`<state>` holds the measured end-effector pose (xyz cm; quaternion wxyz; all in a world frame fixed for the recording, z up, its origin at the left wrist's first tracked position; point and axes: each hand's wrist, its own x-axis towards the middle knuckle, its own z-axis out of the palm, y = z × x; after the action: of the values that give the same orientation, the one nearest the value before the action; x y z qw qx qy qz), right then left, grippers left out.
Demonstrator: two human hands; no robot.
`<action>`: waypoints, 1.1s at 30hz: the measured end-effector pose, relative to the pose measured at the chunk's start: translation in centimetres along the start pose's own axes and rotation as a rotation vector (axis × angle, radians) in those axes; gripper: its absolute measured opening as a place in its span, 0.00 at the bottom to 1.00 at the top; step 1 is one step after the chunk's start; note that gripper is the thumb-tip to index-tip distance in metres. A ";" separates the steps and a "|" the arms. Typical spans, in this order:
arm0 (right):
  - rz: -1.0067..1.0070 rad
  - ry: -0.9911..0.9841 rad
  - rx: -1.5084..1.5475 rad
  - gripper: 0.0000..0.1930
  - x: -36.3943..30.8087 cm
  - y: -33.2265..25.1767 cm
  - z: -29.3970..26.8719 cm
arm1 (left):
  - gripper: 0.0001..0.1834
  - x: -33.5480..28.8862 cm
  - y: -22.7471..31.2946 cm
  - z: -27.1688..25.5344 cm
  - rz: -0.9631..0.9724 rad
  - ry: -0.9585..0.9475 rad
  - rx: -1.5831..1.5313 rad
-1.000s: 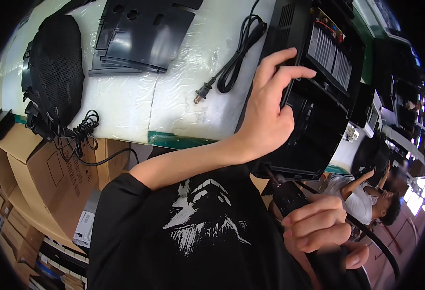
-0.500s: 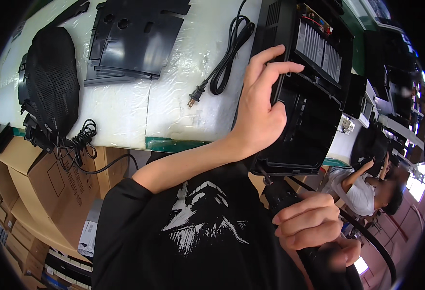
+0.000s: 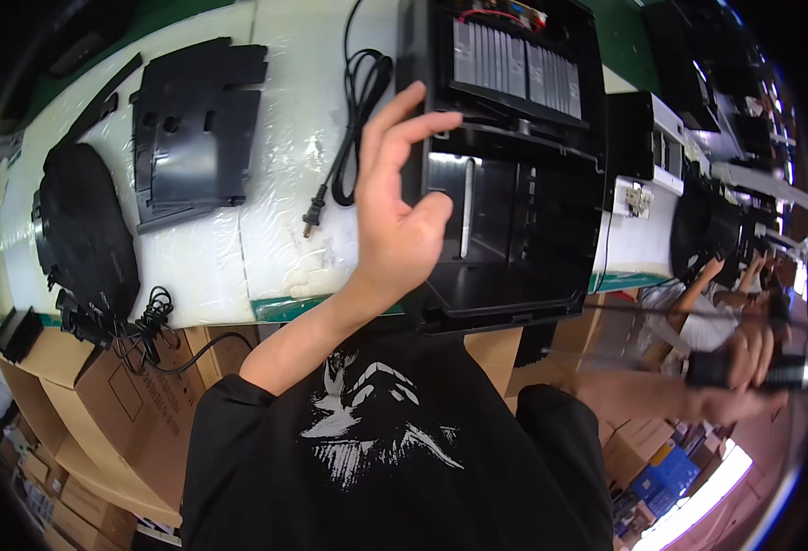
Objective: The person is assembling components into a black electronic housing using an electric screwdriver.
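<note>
My left hand (image 3: 399, 207) lies at the left wall of a black plastic housing (image 3: 505, 317), fingers stretched and apart, with two fingertips reaching over its edge. Inside the housing's upper part sits a block of grey metal fins (image 3: 519, 73); below it is an open black cavity. Out to the right, my right hand (image 3: 748, 367) is closed around a black electric screwdriver (image 3: 709, 369). Motion smears both, and the tool's thin bit points left, clear of the housing.
Left of the housing, a black power cord (image 3: 356, 119) with a plug lies on the film-covered table (image 3: 284, 248). Further left are flat black panels (image 3: 197, 138) and a black mesh bag (image 3: 91, 230). Cardboard boxes (image 3: 137, 404) stand below the edge. A co-worker (image 3: 711, 317) is at right.
My right hand has swung the electric screwdriver away from the housing's near edge, out to the right. My left hand stays at the housing's wall. The whole view has shifted, showing more of the cavity.
</note>
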<state>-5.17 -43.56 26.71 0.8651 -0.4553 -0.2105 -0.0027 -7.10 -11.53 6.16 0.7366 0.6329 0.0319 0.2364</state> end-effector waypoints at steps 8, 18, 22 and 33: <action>0.075 0.848 -0.716 0.21 2.4 6.4 -13.2 | 0.32 0.3 0.8 0.1 -0.089 0.015 0.057; 0.348 0.861 -2.139 0.25 -0.3 16.3 -26.6 | 0.40 0.3 2.2 0.6 -0.141 -0.014 0.250; 0.369 0.909 -1.745 0.27 -1.5 16.9 -25.2 | 0.40 0.6 1.5 0.3 -0.153 0.007 0.242; -0.310 0.601 -1.135 0.22 -12.1 21.3 -8.9 | 0.27 2.8 0.2 -5.9 -0.098 0.043 0.501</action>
<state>-8.75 -40.34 1.09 0.5014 -0.7845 0.0112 -0.3646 -6.70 -4.96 5.89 0.5667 0.7881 0.1356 0.1986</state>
